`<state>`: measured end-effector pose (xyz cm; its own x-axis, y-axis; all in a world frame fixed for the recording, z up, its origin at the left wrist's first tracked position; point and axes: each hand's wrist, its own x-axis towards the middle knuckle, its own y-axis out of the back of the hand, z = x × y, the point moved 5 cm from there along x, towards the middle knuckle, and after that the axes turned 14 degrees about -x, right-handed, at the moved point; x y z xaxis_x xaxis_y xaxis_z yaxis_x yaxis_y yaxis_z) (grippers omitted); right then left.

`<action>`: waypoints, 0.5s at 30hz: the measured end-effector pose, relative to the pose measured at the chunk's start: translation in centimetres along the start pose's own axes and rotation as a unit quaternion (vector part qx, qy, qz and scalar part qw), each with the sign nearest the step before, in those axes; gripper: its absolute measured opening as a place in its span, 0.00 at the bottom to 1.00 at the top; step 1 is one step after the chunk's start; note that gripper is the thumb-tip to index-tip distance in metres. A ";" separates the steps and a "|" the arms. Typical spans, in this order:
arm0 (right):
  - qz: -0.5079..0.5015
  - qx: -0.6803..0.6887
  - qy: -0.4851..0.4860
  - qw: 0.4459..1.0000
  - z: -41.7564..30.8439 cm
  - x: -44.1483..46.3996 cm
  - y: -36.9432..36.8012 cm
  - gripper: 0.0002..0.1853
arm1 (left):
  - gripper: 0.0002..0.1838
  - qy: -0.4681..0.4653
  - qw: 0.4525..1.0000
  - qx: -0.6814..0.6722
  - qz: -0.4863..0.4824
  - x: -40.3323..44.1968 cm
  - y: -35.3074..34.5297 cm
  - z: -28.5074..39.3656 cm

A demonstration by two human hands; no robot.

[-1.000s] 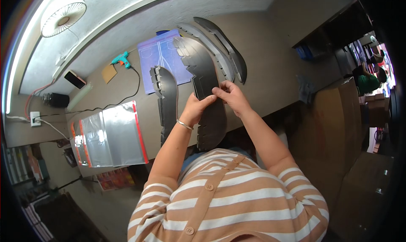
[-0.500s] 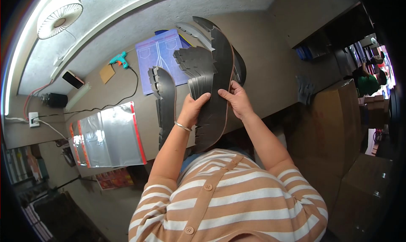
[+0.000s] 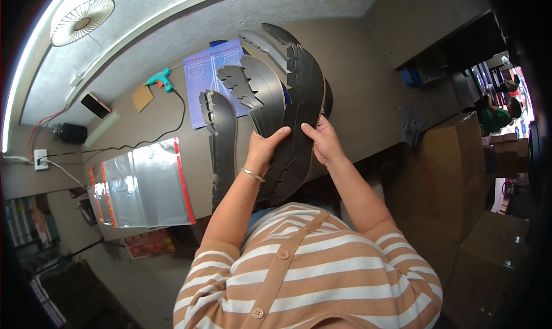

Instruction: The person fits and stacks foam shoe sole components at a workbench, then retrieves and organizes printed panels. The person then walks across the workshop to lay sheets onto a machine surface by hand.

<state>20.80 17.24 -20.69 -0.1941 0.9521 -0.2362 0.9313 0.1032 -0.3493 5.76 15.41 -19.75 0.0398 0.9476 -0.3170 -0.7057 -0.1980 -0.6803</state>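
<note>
"Since the earlier frame, the held dark pieces (image 3: 305, 82) have spread wider, the left-hand group fanning out further left. Where do they sit in the fingers?"

"Between both hands. The left hand (image 3: 267, 148) is closed on the left group, thumb on top; the right hand (image 3: 325, 142) pinches the right edge, its thumb pressing on the upper face. Most other fingers are hidden, so I can't tell exactly how they curl underneath."

"And around them?"

"A loose notched stack (image 3: 223, 119) lies just left of the held ones, its near end beside the left forearm. Beyond, the fan overlaps the right part of a blue printed sheet (image 3: 201, 82) and blocks some of the grey strips (image 3: 264, 46) at the far side. Further left on the desk (image 3: 368, 76) are a teal glue gun (image 3: 160, 79), a tan card (image 3: 142, 98) and a phone (image 3: 95, 105)."

"Any containers?"

"Clear plastic bags (image 3: 155, 182) with red edges lie flat on the near left of the desk; they look unfilled. Off to the right stands a cardboard box (image 3: 437, 179); its contents can't be seen. Grey gloves (image 3: 409, 122) hang near it, at the desk's right end."
</note>
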 end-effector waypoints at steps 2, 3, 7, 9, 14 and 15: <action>0.005 0.008 0.004 1.000 0.2 0.0 0.5 0.12 | 0.16 0.036 0.998 -0.036 0.030 0.0 0.5 -0.5; -0.005 0.036 -0.007 0.999 0.1 0.1 0.7 0.11 | 0.16 0.037 0.998 -0.037 0.029 0.0 0.7 -0.4; -0.038 0.141 -0.081 0.986 -0.8 -0.9 1.3 0.06 | 0.11 0.061 0.997 -0.025 -0.034 -0.3 -0.1 -0.3; -0.034 0.161 -0.091 0.982 0.1 -0.6 2.3 0.04 | 0.11 0.086 0.995 -0.038 -0.033 -0.5 -0.3 -0.4; -0.138 0.339 -0.135 0.921 0.4 -1.0 1.9 0.08 | 0.13 0.085 0.994 -0.021 -0.057 -0.9 -0.9 -0.7; -0.139 0.338 -0.137 0.921 0.6 -1.0 1.9 0.08 | 0.14 0.088 0.995 -0.016 -0.054 -0.9 -0.9 -0.8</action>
<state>22.60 16.27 -21.65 -0.5528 0.7983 -0.2389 0.4466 0.0418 -0.8938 6.97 14.53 -19.36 0.2398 0.9058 -0.3493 -0.6678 -0.1073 -0.7366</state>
